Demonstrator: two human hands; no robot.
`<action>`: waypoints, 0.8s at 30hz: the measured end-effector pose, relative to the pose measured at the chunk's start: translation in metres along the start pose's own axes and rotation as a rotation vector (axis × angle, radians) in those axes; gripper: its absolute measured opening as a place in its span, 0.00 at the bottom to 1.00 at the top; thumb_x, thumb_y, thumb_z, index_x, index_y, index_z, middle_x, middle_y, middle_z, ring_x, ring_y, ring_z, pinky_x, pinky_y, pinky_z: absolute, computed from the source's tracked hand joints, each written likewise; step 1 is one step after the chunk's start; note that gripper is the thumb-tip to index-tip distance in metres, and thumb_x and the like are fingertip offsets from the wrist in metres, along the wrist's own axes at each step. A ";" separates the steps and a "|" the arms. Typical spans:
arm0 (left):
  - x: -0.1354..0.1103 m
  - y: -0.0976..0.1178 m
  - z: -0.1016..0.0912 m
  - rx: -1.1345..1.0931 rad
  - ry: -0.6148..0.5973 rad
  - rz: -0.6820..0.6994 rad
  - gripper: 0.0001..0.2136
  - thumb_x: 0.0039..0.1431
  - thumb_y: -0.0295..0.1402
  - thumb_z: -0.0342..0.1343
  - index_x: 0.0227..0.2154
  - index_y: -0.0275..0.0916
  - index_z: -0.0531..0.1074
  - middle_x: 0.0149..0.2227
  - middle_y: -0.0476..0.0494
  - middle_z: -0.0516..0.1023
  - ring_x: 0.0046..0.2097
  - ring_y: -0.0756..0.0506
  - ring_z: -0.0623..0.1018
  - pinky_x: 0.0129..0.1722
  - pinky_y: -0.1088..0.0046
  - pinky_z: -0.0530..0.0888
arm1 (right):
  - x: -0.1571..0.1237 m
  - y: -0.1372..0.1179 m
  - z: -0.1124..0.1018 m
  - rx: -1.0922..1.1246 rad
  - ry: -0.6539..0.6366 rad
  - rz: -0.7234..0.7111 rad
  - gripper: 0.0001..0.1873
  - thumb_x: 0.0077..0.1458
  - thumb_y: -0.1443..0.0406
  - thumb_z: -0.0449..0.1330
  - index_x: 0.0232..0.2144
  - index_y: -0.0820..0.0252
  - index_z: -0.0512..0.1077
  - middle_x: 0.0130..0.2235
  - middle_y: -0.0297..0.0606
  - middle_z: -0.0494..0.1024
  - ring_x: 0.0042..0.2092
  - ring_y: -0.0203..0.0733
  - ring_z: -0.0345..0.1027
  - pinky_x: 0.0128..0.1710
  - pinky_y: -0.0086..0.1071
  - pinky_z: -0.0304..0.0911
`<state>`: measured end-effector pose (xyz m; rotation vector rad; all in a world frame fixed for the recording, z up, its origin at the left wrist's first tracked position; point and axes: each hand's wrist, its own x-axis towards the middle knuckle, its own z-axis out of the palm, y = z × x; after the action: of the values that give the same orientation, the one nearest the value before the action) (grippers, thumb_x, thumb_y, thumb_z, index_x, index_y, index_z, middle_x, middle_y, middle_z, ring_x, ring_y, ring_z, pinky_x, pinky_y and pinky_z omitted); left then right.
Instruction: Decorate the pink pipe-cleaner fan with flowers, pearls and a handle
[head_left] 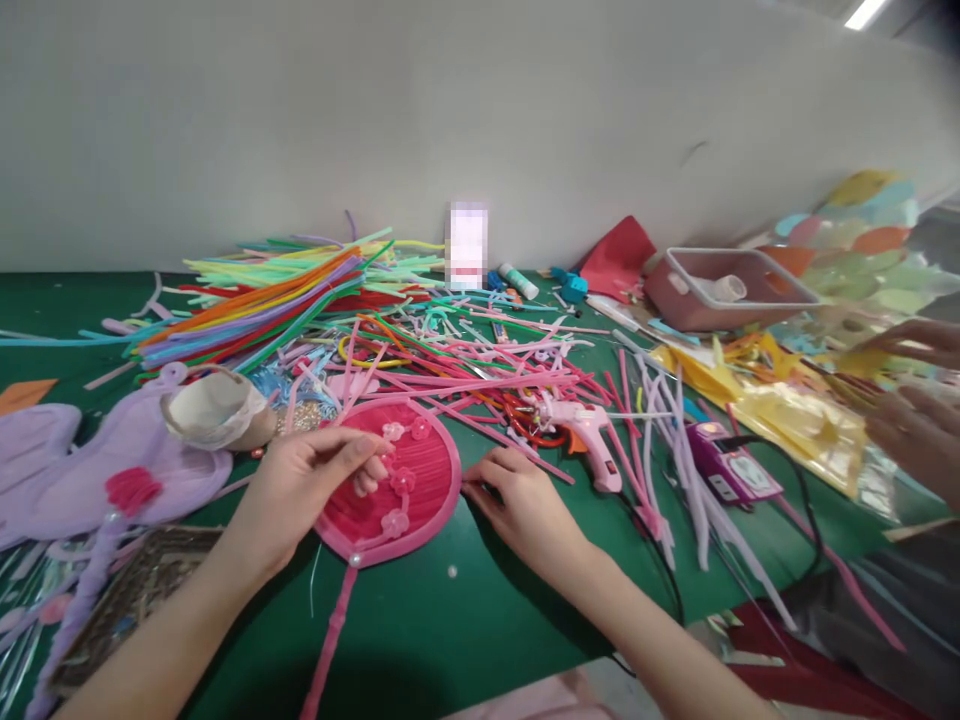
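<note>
A round pink hand fan (375, 510) lies on the green table, its red ribbed face set with small pink flowers (403, 481) and a pearl bead (355, 561) at the top of its wrapped handle (330, 640). Over the fan's upper left, my left hand (315, 490) is closed in a pinch by the flowers; whatever its fingertips hold is too small to make out. My right hand (517, 500) has its thumb and forefinger closed at the fan's right rim. A pink glue gun (589, 430) rests just beyond my right hand.
Pipe cleaners (262, 310) are heaped behind the fan. At left lie a purple butterfly-shaped piece (150, 450), a roll (217, 410) and a basket (142, 590). To the right are a purple power box (731, 465) with a black cord, a bin (720, 290) and another person's hands (919, 420).
</note>
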<state>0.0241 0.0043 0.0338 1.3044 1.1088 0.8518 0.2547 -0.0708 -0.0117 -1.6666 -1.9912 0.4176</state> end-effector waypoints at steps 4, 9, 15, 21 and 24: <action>-0.015 0.005 0.006 0.258 -0.122 -0.019 0.16 0.55 0.49 0.61 0.30 0.40 0.82 0.25 0.46 0.81 0.26 0.49 0.79 0.27 0.79 0.76 | -0.002 -0.002 -0.015 0.040 0.052 0.005 0.08 0.61 0.71 0.57 0.32 0.60 0.75 0.34 0.39 0.78 0.35 0.41 0.73 0.36 0.33 0.69; -0.046 -0.001 0.035 0.376 -0.234 -0.014 0.18 0.61 0.43 0.52 0.50 0.43 0.77 0.26 0.51 0.82 0.27 0.50 0.79 0.30 0.79 0.76 | -0.018 -0.026 -0.052 0.276 0.078 0.001 0.07 0.61 0.70 0.59 0.30 0.57 0.73 0.33 0.34 0.78 0.35 0.36 0.73 0.35 0.28 0.67; -0.072 -0.023 0.070 0.489 -0.399 0.050 0.11 0.64 0.35 0.49 0.35 0.43 0.78 0.25 0.54 0.79 0.27 0.52 0.78 0.29 0.81 0.72 | -0.034 -0.043 -0.061 0.370 0.053 -0.027 0.08 0.61 0.71 0.59 0.33 0.55 0.75 0.34 0.33 0.79 0.35 0.34 0.74 0.37 0.26 0.69; -0.097 -0.037 0.061 0.744 -0.266 0.337 0.12 0.68 0.29 0.46 0.34 0.45 0.74 0.30 0.54 0.80 0.33 0.52 0.80 0.33 0.82 0.73 | -0.015 -0.018 -0.018 0.089 0.133 0.077 0.04 0.57 0.70 0.64 0.36 0.58 0.78 0.34 0.37 0.80 0.37 0.43 0.76 0.38 0.34 0.71; -0.104 -0.041 0.057 0.806 -0.181 0.422 0.12 0.70 0.30 0.45 0.37 0.45 0.73 0.33 0.54 0.81 0.34 0.52 0.81 0.36 0.81 0.75 | -0.007 -0.012 0.001 0.106 0.117 0.070 0.04 0.56 0.69 0.65 0.35 0.58 0.78 0.35 0.37 0.80 0.38 0.42 0.75 0.39 0.34 0.71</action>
<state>0.0441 -0.1163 0.0043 2.2965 1.0835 0.5677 0.2453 -0.0803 -0.0069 -1.6597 -1.7994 0.4333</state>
